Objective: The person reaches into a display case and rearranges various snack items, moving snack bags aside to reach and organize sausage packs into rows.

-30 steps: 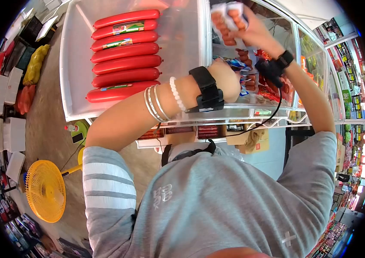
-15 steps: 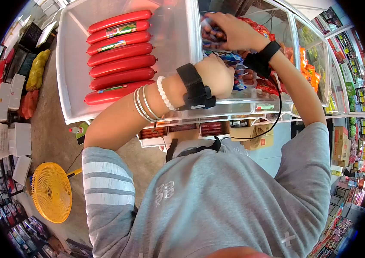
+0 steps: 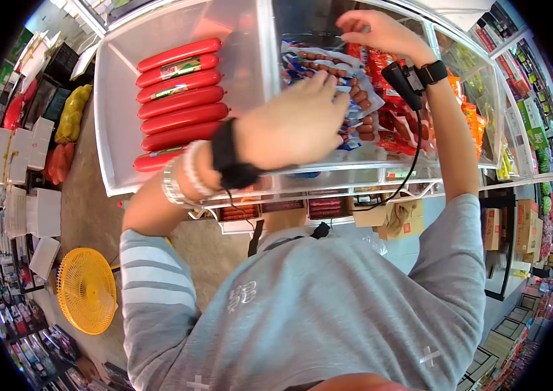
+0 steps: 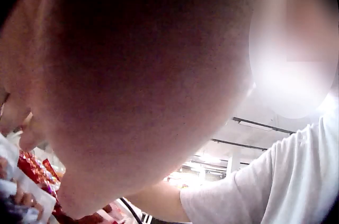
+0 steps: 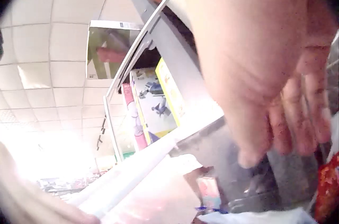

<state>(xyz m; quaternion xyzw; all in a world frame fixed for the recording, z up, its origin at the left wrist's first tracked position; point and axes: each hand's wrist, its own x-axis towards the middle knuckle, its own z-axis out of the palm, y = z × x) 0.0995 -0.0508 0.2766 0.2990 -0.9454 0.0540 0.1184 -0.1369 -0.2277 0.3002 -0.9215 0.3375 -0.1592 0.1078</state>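
Observation:
Clear packs of small brown sausages (image 3: 360, 98) lie in a glass-sided case. In the head view my left hand (image 3: 296, 120) is over their left part, back up and fingers extended; fingertips meet the packs, though exact contact is unclear. My right hand (image 3: 380, 32) hovers beyond the packs near red packets (image 3: 380, 65), fingers loosely bent and empty. The right wrist view shows the right hand (image 5: 254, 60) with fingers hanging and nothing in them. In the left wrist view the left hand (image 4: 143, 86) fills most of the picture, with packs (image 4: 26, 197) at lower left.
Several long red sausages (image 3: 182, 85) lie in the white left compartment, beyond a white divider (image 3: 268, 52). Orange packets (image 3: 472, 124) stand at right. A black cable (image 3: 416, 156) hangs from the right wrist. A yellow fan (image 3: 86, 290) stands on the floor at left.
My right hand has lowered the sausage packs it held into the case, let them go and lifted away. My left hand has shifted left and its fingers have spread over the packs.

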